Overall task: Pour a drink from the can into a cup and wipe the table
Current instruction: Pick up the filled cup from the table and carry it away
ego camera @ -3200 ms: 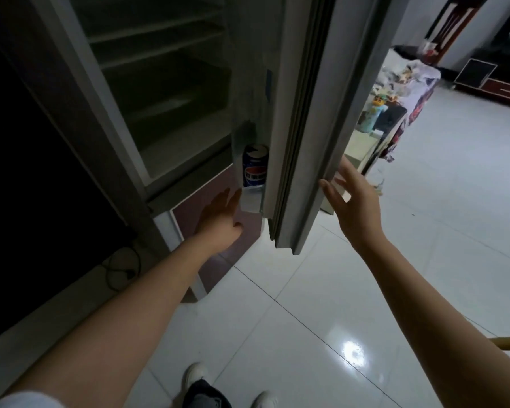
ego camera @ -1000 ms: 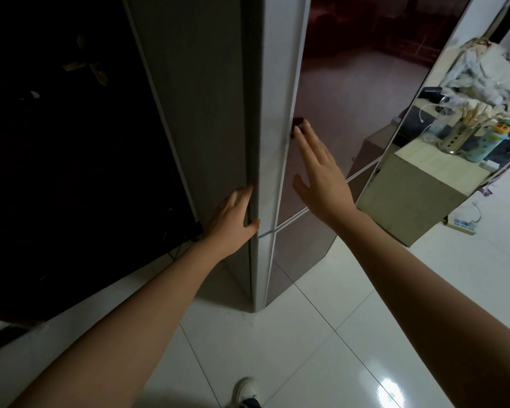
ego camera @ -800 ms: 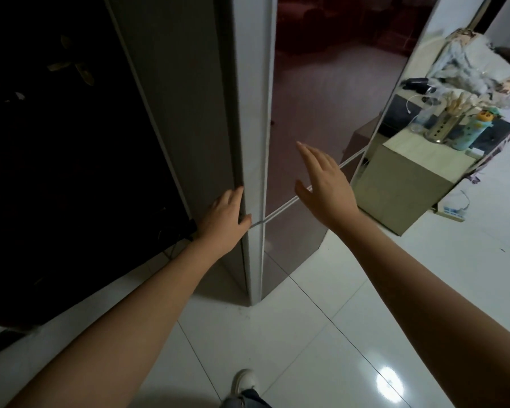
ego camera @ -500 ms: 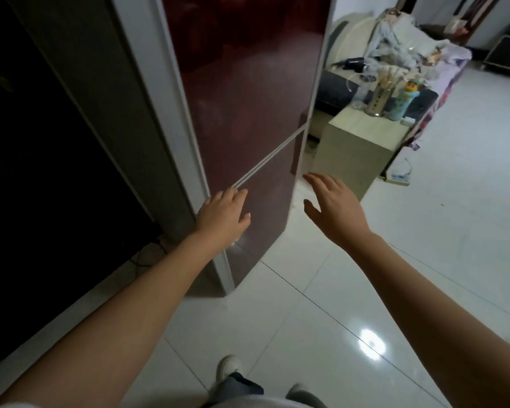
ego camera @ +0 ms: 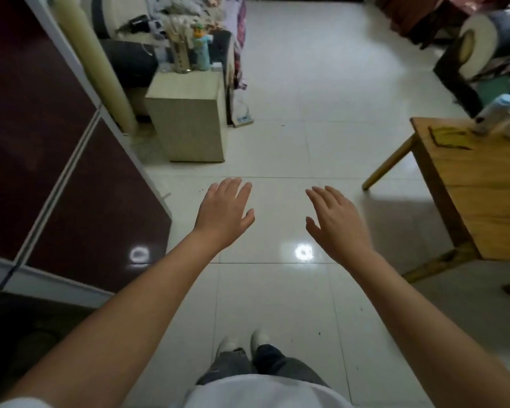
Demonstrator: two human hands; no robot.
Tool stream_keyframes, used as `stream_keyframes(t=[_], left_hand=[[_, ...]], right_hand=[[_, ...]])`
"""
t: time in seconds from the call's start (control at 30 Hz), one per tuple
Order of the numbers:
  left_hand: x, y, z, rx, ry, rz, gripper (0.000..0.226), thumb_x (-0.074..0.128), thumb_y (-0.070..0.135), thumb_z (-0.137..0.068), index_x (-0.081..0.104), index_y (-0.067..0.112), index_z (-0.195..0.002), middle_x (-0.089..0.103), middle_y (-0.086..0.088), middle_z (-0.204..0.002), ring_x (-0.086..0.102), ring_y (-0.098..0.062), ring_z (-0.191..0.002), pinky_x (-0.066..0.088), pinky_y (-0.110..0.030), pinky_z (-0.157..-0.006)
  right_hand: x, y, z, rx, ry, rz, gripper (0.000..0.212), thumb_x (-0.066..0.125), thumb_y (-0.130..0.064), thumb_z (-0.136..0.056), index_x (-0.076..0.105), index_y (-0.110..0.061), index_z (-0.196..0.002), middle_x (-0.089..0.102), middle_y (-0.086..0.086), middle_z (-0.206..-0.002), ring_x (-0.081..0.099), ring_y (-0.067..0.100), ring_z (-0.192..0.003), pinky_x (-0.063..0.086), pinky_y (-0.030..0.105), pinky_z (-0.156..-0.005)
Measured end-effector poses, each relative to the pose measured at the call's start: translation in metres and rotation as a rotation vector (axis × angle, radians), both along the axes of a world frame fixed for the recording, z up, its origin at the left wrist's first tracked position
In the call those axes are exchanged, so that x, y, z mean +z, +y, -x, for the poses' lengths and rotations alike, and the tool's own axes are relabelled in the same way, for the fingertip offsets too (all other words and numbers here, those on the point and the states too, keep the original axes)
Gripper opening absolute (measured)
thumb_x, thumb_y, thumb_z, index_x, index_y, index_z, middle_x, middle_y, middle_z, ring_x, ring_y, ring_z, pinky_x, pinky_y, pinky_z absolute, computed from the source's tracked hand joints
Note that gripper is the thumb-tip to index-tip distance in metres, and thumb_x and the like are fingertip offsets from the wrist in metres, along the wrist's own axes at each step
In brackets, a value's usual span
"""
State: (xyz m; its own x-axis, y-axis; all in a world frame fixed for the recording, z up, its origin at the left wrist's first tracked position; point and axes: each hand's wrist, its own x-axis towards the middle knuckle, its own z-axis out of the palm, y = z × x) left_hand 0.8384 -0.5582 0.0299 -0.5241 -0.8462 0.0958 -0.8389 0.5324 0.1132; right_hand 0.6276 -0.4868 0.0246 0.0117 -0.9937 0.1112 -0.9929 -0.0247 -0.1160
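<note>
Both hands out in front over white tile floor (ego camera: 277, 148), palms down, holding nothing. Left hand (ego camera: 223, 214): fingers (ego camera: 231, 188) straight, close together, thumb out to the side. Right hand (ego camera: 337, 220): fingers (ego camera: 326, 195) straight, slightly spread, thumb apart. Hands well apart from each other, neither touching anything.

Can + cup: can't tell where they are, none visible for sure. Wooden surface (ego camera: 480, 195) at right edge of view, one corner twd the hands; yellow cloth (ego camera: 448, 136) lies flat near its far edge, w/ a white-blue bottle (ego camera: 493, 113) just beside the cloth, partly cut off by frame.

Left side: dark red fridge (ego camera: 56, 160), doors closed. Past it a beige cabinet (ego camera: 189, 113) on the floor, utensil holder (ego camera: 181, 58) and a small figure bottle (ego camera: 202, 48) at its far edge. Person's white shoes (ego camera: 242, 343) at bottom, white shirt (ego camera: 259, 391) below them.
</note>
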Motion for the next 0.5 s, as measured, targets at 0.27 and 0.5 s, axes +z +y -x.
stream_keyframes(t=[0.27,0.5], left_hand=[[-0.015,0.019,0.099,-0.358,0.060,-0.070,0.052,0.053,0.030,-0.090,0.043,0.004,-0.135,0.046,-0.019,-0.137,0.042,-0.034,-0.127,0.031,-0.043,-0.107],[-0.024,0.050,0.168,-0.669,0.039,-0.092,0.048,0.069,0.022,-0.078,0.057,-0.002,-0.118,0.061,-0.026,-0.115,0.059,-0.040,-0.105,0.048,-0.048,-0.088]], right_hand=[[-0.015,0.107,0.061,-0.448,0.004,-0.022,0.052,0.061,-0.022,-0.084,0.047,-0.003,-0.130,0.054,0.016,-0.131,0.047,0.033,-0.125,0.042,0.045,-0.101],[-0.016,0.194,0.076,-0.819,-0.018,-0.021,0.050,0.059,-0.021,-0.085,0.046,-0.004,-0.130,0.054,0.015,-0.130,0.046,0.033,-0.125,0.041,0.044,-0.098]])
